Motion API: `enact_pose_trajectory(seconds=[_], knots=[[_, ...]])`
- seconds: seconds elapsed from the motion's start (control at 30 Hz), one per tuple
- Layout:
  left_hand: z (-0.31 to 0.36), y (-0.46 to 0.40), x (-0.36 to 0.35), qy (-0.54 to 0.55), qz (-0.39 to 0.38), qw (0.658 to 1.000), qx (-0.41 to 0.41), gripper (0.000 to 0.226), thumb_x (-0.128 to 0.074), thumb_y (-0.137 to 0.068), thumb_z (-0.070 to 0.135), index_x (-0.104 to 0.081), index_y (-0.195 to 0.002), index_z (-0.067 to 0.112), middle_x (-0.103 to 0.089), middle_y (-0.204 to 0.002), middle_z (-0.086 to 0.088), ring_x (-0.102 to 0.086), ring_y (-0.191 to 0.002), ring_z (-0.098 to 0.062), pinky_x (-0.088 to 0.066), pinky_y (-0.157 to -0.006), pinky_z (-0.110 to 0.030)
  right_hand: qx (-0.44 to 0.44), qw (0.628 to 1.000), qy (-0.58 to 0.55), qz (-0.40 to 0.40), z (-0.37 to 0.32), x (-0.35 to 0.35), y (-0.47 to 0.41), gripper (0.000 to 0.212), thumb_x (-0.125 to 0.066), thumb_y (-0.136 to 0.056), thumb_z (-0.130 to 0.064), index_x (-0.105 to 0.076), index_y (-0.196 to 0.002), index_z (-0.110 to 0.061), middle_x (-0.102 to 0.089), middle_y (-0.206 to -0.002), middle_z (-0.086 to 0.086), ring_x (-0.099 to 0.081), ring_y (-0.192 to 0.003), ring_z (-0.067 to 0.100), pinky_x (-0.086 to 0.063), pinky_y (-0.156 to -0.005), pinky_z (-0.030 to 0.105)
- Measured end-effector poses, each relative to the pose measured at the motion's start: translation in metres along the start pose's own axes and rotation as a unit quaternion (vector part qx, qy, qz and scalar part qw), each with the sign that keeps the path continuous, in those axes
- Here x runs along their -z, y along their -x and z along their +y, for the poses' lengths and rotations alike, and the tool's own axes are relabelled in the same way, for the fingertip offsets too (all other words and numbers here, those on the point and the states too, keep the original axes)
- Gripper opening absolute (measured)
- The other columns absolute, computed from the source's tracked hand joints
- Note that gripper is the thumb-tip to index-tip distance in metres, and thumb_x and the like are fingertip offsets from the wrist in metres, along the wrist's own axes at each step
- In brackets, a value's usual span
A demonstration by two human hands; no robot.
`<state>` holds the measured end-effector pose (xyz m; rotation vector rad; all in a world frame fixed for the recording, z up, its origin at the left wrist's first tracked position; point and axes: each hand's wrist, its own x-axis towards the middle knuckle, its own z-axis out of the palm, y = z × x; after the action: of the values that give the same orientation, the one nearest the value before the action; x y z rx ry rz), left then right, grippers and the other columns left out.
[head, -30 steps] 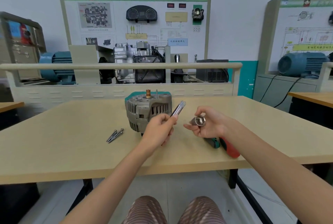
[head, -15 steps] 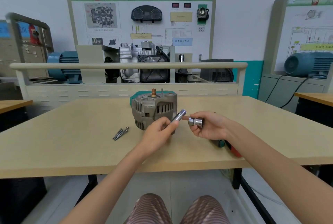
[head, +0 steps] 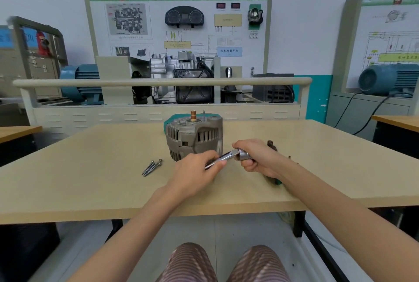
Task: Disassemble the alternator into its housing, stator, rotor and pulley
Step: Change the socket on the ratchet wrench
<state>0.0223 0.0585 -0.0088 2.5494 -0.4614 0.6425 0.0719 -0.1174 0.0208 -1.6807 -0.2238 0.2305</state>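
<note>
The grey alternator [head: 192, 137] stands on the beige table [head: 90, 182], with its copper-coloured shaft end pointing up. In front of it my left hand [head: 195, 174] grips a chrome extension bar [head: 223, 158]. My right hand [head: 256, 157] grips a chrome socket [head: 243, 154], which sits on the bar's far end. Both hands hover just above the table, close to the alternator's front face.
Long bolts [head: 152, 167] lie left of the alternator. A dark small part [head: 271, 145] sits behind my right hand, and a green-handled tool [head: 277, 182] pokes out under my right wrist. A railed training bench [head: 158, 82] stands beyond the table's far edge.
The bar and the socket were apart; my hands have come together and the socket now sits on the bar's end. The view has shifted slightly.
</note>
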Motion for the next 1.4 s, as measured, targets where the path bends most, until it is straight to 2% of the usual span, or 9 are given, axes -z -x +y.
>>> enact_pose_trajectory(seconds=[0.17, 0.27, 0.5, 0.6, 0.7, 0.97, 1.07, 1.23, 1.4], knots=[[0.0, -0.001, -0.002, -0.059, -0.019, 0.998, -0.027, 0.024, -0.043, -0.098, 0.047, -0.05, -0.085, 0.028, -0.052, -0.068, 0.008, -0.051, -0.065, -0.016, -0.032, -0.054, -0.03, 0.05, 0.994, 0.068, 0.063, -0.002, -0.006, -0.004, 0.026, -0.046, -0.088, -0.004, -0.033, -0.068, -0.014, -0.036, -0.051, 0.002, -0.023, -0.032, 0.008, -0.016, -0.036, 0.015], [0.001, -0.002, -0.001, -0.048, -0.024, 0.997, -0.049, 0.023, -0.045, -0.098, 0.044, -0.045, -0.08, 0.029, -0.047, -0.062, 0.009, -0.048, -0.061, -0.015, -0.03, -0.052, -0.03, 0.07, 0.994, 0.048, 0.069, 0.0, -0.006, -0.004, 0.028, -0.045, -0.087, 0.0, -0.033, -0.065, -0.013, -0.035, -0.05, 0.002, -0.022, -0.03, 0.007, -0.015, -0.036, 0.013], [0.008, -0.01, 0.01, -0.002, -0.037, 0.998, -0.06, 0.029, -0.047, -0.099, 0.037, -0.05, -0.076, 0.021, -0.046, -0.06, 0.008, -0.043, -0.053, -0.007, -0.03, -0.051, -0.029, 0.134, 0.988, -0.031, 0.074, -0.001, -0.005, -0.007, 0.036, -0.044, -0.088, 0.005, -0.031, -0.059, -0.012, -0.032, -0.036, -0.01, -0.021, -0.03, 0.005, -0.017, -0.035, 0.011], [0.011, -0.015, 0.019, -0.017, -0.067, 0.995, -0.068, 0.033, -0.046, -0.099, 0.038, -0.06, -0.085, 0.011, -0.054, -0.067, 0.0, -0.048, -0.059, -0.014, -0.037, -0.057, -0.035, 0.162, 0.984, -0.011, 0.075, -0.001, -0.004, -0.009, 0.036, -0.045, -0.087, 0.005, -0.032, -0.058, -0.012, -0.032, -0.04, -0.006, -0.023, -0.031, 0.006, -0.018, -0.036, 0.01], [0.01, -0.017, 0.023, -0.022, -0.09, 0.993, -0.071, 0.034, -0.047, -0.099, 0.037, -0.062, -0.088, 0.009, -0.054, -0.068, 0.0, -0.046, -0.057, -0.013, -0.033, -0.055, -0.034, 0.188, 0.98, 0.006, 0.07, 0.0, -0.006, -0.009, 0.037, -0.046, -0.086, 0.006, -0.032, -0.058, -0.013, -0.03, -0.046, 0.0, -0.023, -0.032, 0.006, -0.019, -0.037, 0.01], [0.01, -0.019, 0.029, -0.03, -0.094, 0.992, -0.075, 0.029, -0.048, -0.098, 0.038, -0.057, -0.076, 0.022, -0.05, -0.062, 0.009, -0.044, -0.053, -0.004, -0.028, -0.046, -0.019, 0.219, 0.973, -0.013, 0.073, 0.002, -0.012, -0.01, 0.04, -0.046, -0.086, 0.007, -0.031, -0.056, -0.014, -0.031, -0.043, -0.005, -0.025, -0.033, 0.005, -0.02, -0.037, 0.01], [0.01, -0.02, 0.031, -0.089, -0.071, 0.989, -0.098, 0.026, -0.047, -0.098, 0.039, -0.057, -0.081, 0.023, -0.049, -0.059, 0.013, -0.045, -0.052, -0.001, -0.028, -0.046, -0.021, 0.223, 0.972, -0.019, 0.076, -0.001, -0.013, -0.009, 0.041, -0.046, -0.087, 0.007, -0.03, -0.056, -0.015, -0.032, -0.044, -0.004, -0.025, -0.033, 0.005, -0.02, -0.036, 0.011], [0.007, -0.017, 0.037, -0.054, -0.1, 0.988, -0.107, 0.028, -0.049, -0.098, 0.038, -0.056, -0.075, 0.025, -0.049, -0.058, 0.01, -0.046, -0.052, -0.003, -0.03, -0.047, -0.019, 0.217, 0.973, -0.018, 0.073, 0.007, -0.016, -0.007, 0.041, -0.046, -0.087, 0.007, -0.03, -0.055, -0.015, -0.032, -0.048, 0.001, -0.024, -0.034, 0.006, -0.02, -0.037, 0.011], [0.005, -0.013, 0.028, -0.083, -0.061, 0.988, -0.111, 0.027, -0.047, -0.099, 0.038, -0.057, -0.08, 0.021, -0.05, -0.064, 0.01, -0.045, -0.054, -0.006, -0.03, -0.049, -0.025, 0.214, 0.975, -0.034, 0.052, 0.006, -0.026, -0.01, 0.041, -0.045, -0.087, 0.006, -0.032, -0.055, -0.015, -0.033, -0.042, -0.006, -0.027, -0.033, 0.005, -0.021, -0.035, 0.011]])
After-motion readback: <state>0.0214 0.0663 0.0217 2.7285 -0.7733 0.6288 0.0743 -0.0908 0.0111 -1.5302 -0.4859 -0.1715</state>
